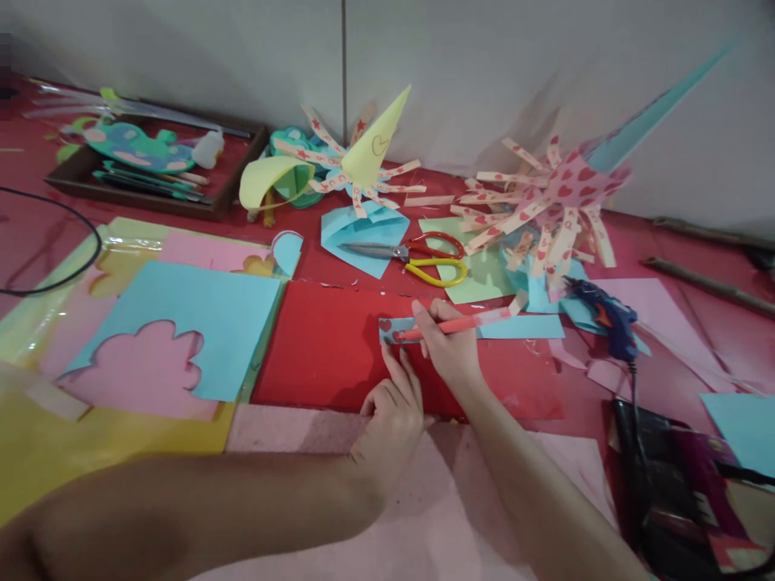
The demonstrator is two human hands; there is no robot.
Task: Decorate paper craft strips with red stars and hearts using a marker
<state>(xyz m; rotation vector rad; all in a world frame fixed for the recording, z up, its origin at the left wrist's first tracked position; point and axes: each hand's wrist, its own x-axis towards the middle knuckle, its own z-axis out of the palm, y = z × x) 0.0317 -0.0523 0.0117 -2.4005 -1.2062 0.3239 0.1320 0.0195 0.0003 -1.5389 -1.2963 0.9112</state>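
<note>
My right hand (445,347) grips an orange-red pen (466,324) with its tip down on a narrow blue paper strip (521,327) that lies on a red sheet (327,347). Small red hearts show at the strip's left end. My left hand (391,415) rests on the red sheet just below that end, its fingertips at the strip's edge and the rest of the fingers curled.
Scissors (417,258) with red and yellow handles lie behind the strip. A blue glue gun (605,315) sits to the right. Paper cone crafts (369,153) with heart-printed strips stand at the back. A blue sheet (211,311) with a cloud cut-out lies left. A brown tray (151,202) holds paper shapes.
</note>
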